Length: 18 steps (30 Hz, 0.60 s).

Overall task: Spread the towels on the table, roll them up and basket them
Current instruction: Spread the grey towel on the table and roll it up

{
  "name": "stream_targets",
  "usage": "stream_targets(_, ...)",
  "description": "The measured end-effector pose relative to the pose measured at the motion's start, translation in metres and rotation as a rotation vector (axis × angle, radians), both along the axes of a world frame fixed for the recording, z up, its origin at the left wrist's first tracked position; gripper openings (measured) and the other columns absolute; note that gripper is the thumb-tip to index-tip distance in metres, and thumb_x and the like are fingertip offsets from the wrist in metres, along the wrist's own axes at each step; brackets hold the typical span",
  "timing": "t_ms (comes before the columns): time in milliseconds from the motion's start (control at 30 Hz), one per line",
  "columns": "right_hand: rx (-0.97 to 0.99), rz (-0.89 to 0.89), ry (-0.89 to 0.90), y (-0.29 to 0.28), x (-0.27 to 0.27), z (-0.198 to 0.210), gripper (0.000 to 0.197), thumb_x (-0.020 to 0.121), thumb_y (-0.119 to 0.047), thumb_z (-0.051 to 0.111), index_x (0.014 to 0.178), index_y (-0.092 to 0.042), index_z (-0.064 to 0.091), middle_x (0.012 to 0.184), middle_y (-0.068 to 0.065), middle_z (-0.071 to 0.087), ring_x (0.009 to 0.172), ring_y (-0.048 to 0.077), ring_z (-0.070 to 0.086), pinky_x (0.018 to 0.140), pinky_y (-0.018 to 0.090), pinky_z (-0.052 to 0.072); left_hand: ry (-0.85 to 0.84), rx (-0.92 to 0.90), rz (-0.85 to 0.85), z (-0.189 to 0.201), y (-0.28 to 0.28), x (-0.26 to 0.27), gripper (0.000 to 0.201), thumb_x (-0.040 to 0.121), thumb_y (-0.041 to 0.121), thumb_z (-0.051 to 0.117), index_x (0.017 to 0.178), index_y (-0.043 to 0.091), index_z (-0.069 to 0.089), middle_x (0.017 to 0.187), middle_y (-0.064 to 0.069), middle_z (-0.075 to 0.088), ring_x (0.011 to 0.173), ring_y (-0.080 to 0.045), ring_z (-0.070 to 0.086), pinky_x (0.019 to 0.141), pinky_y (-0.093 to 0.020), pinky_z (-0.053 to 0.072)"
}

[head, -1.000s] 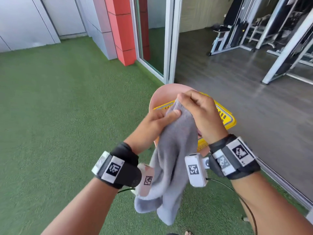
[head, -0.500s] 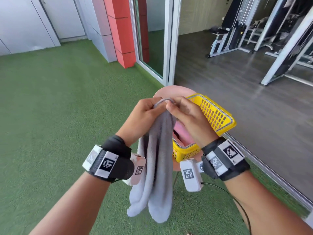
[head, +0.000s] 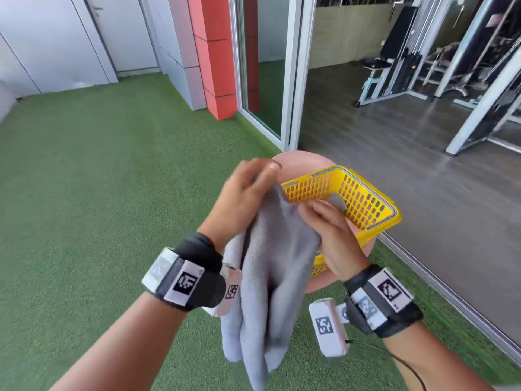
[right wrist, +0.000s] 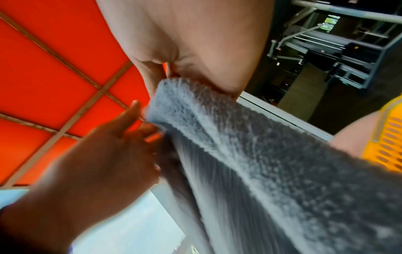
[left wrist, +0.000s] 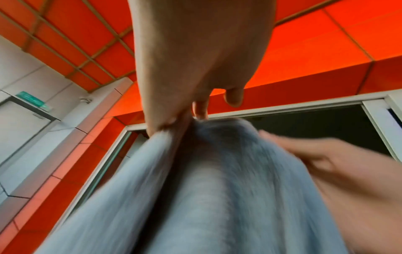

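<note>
Round pink table on green turf — bears the yellow basket. Grey towel, held up in the air in front of basket and table, hanging in folds. Left hand pinches its top edge; right hand grips the edge beside it — both blurred.

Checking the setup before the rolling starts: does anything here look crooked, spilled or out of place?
One thing: the yellow basket sits on the small pink table and juts past its right edge, leaving little room to spread the grey towel, which hangs bunched from both hands. Nothing looks spilled or damaged.
</note>
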State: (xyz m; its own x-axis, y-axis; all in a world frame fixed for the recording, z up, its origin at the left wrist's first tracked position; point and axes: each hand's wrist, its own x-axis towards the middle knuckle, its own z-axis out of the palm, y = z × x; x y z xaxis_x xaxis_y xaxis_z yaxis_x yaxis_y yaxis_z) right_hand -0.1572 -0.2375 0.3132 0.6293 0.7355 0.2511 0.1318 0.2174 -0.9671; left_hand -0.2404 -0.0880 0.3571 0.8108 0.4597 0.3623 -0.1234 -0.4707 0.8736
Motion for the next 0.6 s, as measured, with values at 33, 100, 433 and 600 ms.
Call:
stream_targets(33,-0.001,-0.028,-0.061,-0.001,0.002,0.011,0.037,0.095,-0.027,0.057,0.078,0.006,0.050,0.075,0.003,0.043,0.076,0.010,0.040,0.071,0.022,0.035,0.073,-0.050,-0.109,-0.007,-0.006,0.002,0.028,0.098,0.031,0.047,0.100,0.009,0.065,0.098,-0.001,0.066,0.096,-0.005,0.057,0.092,-0.026,0.042)
stream_targets(100,-0.012,-0.088,-0.180,0.003,0.010,0.032,0.025,0.097,-0.012,0.051,0.078,0.002,0.055,0.073,0.003,0.046,0.074,0.007,0.042,0.066,0.020,0.036,0.153,-0.195,-0.318,-0.017,-0.017,0.001,0.034,0.101,0.029,0.046,0.106,0.002,0.065,0.104,0.000,0.068,0.100,-0.011,0.059,0.094,-0.032,0.046)
stream_targets(433,-0.035,-0.084,-0.197,-0.006,-0.005,-0.003,0.043,0.097,-0.028,0.054,0.081,0.012,0.052,0.076,0.004,0.048,0.081,0.004,0.041,0.076,0.023,0.034,0.013,-0.340,-0.166,0.000,0.007,-0.004,0.028,0.098,0.030,0.050,0.077,0.013,0.053,0.077,-0.008,0.044,0.074,-0.017,0.041,0.068,-0.037,0.035)
stream_targets(600,-0.002,-0.145,-0.284,0.005,0.011,0.036,0.019,0.098,-0.008,0.050,0.081,-0.003,0.058,0.075,-0.009,0.055,0.075,0.001,0.047,0.072,0.015,0.038,0.193,-0.272,-0.458,-0.009,-0.020,-0.010,0.032,0.098,0.023,0.053,0.084,-0.005,0.060,0.084,-0.014,0.061,0.077,-0.021,0.053,0.069,-0.038,0.042)
